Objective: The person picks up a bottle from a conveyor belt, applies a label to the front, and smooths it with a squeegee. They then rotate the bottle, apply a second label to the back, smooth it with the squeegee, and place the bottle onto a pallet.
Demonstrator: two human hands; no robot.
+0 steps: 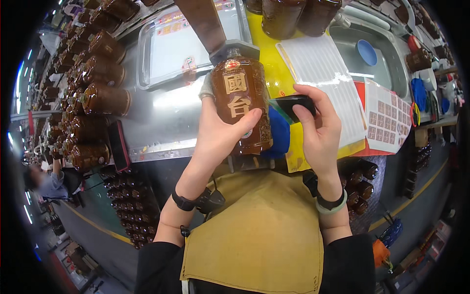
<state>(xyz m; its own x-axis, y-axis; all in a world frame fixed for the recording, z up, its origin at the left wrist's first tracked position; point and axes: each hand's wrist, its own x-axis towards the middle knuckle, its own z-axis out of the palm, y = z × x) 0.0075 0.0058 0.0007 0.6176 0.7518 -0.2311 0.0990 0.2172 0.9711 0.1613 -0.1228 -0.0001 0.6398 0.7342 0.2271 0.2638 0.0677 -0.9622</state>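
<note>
My left hand (218, 132) grips an upright brown glazed bottle (241, 105) with raised gold characters and a grey cap, held above the front edge of a steel worktable (161, 122). My right hand (320, 130) holds a small flat black scraper-like tool (293, 104) against the bottle's right side. A blue cloth (279, 134) shows behind the bottle between both hands. A tan apron covers my chest below.
Several matching brown bottles (95, 73) lie in rows at the table's left and stand at the back. A steel tray (181, 44), white label sheets (323, 78) on a yellow mat, a sink with a blue bowl (366, 52), a phone (119, 145). Another person (46, 181) stands at far left.
</note>
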